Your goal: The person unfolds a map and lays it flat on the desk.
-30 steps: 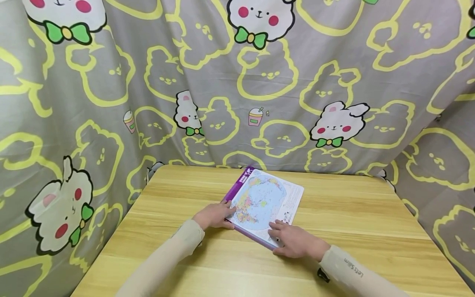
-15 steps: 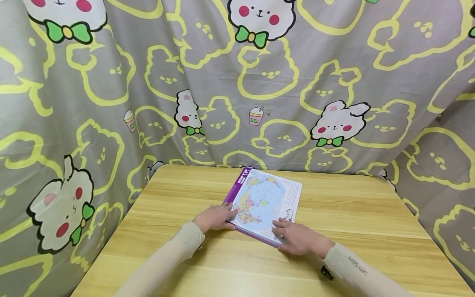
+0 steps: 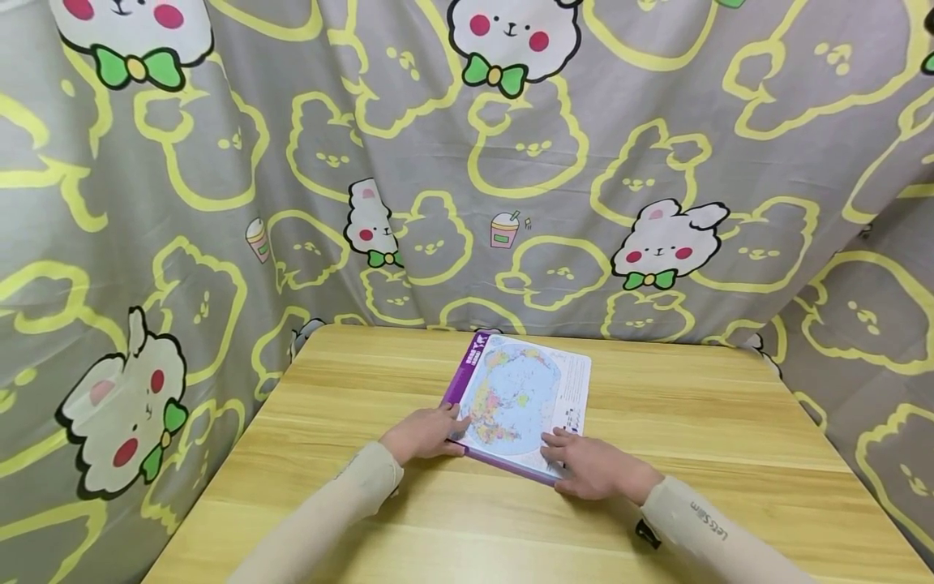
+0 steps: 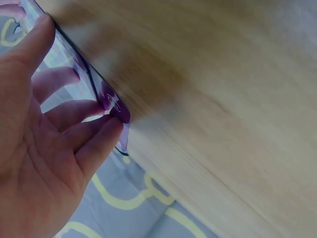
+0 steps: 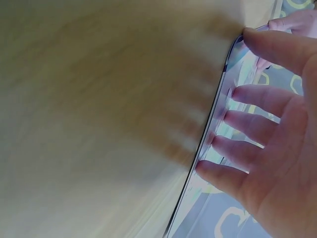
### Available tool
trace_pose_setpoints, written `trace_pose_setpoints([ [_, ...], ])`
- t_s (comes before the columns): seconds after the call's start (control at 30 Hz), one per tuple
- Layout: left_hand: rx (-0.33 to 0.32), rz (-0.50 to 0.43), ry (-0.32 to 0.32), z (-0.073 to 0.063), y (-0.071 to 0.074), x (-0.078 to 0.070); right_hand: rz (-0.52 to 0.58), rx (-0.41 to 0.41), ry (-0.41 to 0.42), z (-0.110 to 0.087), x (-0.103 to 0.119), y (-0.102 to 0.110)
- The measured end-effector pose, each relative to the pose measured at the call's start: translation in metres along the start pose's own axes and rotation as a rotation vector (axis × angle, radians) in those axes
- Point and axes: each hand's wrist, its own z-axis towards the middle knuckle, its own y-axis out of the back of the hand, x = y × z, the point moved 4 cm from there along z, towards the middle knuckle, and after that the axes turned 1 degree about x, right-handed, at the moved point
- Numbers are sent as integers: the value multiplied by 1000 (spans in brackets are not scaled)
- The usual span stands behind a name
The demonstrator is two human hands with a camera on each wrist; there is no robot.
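A flat board (image 3: 514,397) printed with a coloured world map lies on the wooden table, slightly turned. It has a purple band with white lettering along its left side. At its near left corner, my left hand (image 3: 426,431) touches the edge, thumb at the front side. My right hand (image 3: 601,466) rests on the near right corner, its fingers fairly straight over the right edge. In the left wrist view, the fingertips of my left hand (image 4: 44,129) meet the purple corner (image 4: 115,103). The right wrist view shows my right hand (image 5: 277,129) with spread fingertips along the board's rim (image 5: 210,116).
The wooden table (image 3: 350,365) extends on all sides of the board. A grey curtain (image 3: 438,162) with yellow outlines and white cartoon animals hangs behind and beside the table. A small dark object (image 3: 646,534) shows under the right sleeve (image 3: 700,519).
The board has turned slightly counter-clockwise, its far edge shifting left and its near edge right. My right hand has slid a little to the right with it; my left hand has moved only slightly.
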Motion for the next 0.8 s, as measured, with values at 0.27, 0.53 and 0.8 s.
trace_pose_setpoints([
  [0.27,-10,25,1,-3,-1,-6,52,10,-25,0,-7,-2],
  [0.53,-33,55,-4,-5,2,-12,46,-18,-15,1,-17,-4],
  [0.8,-57,94,-31,-7,3,-17,62,-12,-29,1,-20,-1],
])
